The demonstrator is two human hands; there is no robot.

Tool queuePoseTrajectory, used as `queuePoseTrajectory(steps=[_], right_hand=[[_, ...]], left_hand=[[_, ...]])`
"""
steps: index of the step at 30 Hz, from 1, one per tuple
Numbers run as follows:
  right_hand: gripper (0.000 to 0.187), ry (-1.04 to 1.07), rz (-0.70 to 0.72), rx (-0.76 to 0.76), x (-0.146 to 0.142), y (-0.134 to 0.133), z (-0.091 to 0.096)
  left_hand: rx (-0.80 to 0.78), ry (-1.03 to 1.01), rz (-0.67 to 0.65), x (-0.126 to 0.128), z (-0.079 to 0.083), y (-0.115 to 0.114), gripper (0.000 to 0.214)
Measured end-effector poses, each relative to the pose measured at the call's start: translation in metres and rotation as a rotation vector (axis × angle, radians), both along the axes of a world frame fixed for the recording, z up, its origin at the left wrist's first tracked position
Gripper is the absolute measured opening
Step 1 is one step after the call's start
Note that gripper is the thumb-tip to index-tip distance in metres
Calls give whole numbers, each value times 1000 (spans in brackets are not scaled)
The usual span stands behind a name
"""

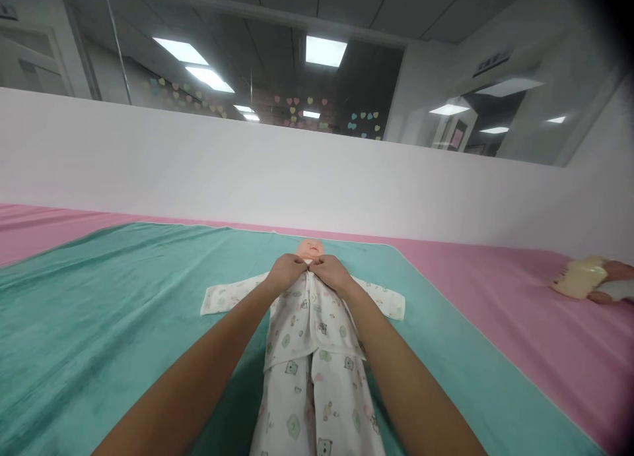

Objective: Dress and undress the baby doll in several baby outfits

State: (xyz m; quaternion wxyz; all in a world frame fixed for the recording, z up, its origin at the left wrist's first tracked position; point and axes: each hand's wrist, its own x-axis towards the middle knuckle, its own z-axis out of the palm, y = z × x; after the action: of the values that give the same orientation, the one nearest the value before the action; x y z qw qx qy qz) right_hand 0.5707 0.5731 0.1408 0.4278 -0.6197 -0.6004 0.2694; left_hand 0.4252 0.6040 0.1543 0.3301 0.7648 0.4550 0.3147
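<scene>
A baby doll (311,247) lies face up, its head at the far end and its body stretched toward me. It wears a white pajama top (317,321) printed with small animals, with both sleeves spread out sideways. Matching pajama pants (331,396) cover the legs, and the top's hem overlaps them. Just below the doll's chin, my left hand (287,271) pinches one side of the collar. Opposite it, my right hand (331,271) pinches the other side, and the fingertips of both hands meet. My fingers hide the fastening at the neck.
Under the doll is a teal blanket (148,311), spread over a pink sheet (495,291). Another doll in a pale yellow garment (579,278) lies at the right edge, partly cut off. A white wall (247,172) with windows above it rises behind.
</scene>
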Motion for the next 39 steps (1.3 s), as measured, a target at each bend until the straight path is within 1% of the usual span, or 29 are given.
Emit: queuePoseTrajectory(steps=[4,8,14,20,23,28,30,32,34,39], right_hand=[[12,62,26,-17,3,1,-4],[13,161,84,-51,8,-2,-6],[17,287,165,-95,11,-7,-2],[20,334,190,-90,11,-11,2],[19,348,191,-89,11,-12,2],[19,346,188,-91,12,-10,1],[19,349,198,-85,13,-10,0],[19,357,202,-76,13,-9,-2],[20,366,186,-73,12,-9,-3],[17,331,119,-40,8,-9,-5]], left_hand=[[-53,-30,-46,-3,4,5,20],[-70,-108,-48,-4,3,4,14],[-92,-188,-28,-1,3,3,16],[-105,-240,-31,3,5,-2,16],[-153,-288,-33,4,5,-4,19],[-285,-402,-65,4,4,-7,29],[-299,-418,-71,4,5,-9,30],[-279,-414,-55,4,7,-10,30],[-226,-387,-30,5,7,-12,30],[-92,-253,3,6,8,-12,27]])
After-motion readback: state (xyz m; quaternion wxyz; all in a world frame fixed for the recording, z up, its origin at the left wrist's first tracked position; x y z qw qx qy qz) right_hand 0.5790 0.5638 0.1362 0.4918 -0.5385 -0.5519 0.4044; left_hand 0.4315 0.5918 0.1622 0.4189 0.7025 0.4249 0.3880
